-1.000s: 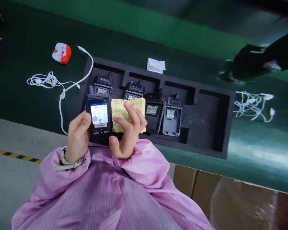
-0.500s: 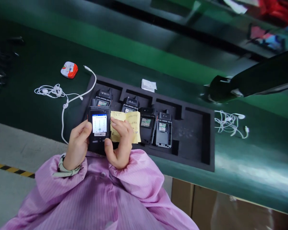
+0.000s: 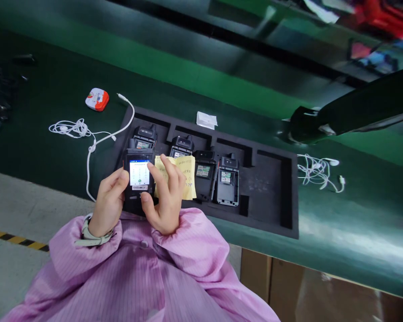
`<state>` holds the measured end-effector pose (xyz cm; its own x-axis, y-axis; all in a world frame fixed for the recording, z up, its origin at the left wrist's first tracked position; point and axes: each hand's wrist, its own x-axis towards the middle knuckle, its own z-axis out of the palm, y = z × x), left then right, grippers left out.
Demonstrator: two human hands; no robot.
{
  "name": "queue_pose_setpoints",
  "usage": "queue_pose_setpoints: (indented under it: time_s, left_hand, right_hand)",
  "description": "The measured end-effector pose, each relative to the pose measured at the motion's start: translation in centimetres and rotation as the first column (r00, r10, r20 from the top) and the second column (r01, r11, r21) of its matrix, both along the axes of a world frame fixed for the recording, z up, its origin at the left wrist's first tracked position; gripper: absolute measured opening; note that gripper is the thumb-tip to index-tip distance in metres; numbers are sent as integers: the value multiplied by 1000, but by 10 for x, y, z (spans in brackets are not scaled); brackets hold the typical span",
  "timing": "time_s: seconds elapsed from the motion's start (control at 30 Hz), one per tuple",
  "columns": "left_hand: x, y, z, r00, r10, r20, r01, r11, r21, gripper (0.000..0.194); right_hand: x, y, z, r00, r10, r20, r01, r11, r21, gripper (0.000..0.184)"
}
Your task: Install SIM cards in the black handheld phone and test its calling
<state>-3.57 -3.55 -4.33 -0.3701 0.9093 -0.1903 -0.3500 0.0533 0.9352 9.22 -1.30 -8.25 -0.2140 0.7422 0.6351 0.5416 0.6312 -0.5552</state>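
The left hand (image 3: 108, 201) grips the phone (image 3: 139, 175) by its left edge over the tray (image 3: 294, 201), probably so its screen stays readable. The right hand (image 3: 166, 192) is loosely spread, index finger at the screen, contact unclear; the yellow note (image 3: 190, 181) is just beside, seemingly for reading.

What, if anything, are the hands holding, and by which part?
The left hand holds a handheld device by its left edge. The right hand shows no clear grip; its index fingertip is by the right edge of the screen, contact unclear.
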Motion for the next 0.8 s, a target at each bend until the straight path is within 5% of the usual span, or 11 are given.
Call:
queue_pose_setpoints:
  time_s: [0.8]
  left_hand:
    - [0,-1,0,1000,11,-25,-12,999,-37,39]
  right_hand:
    - [0,2,1,999,-8,48,6,999,43,49]
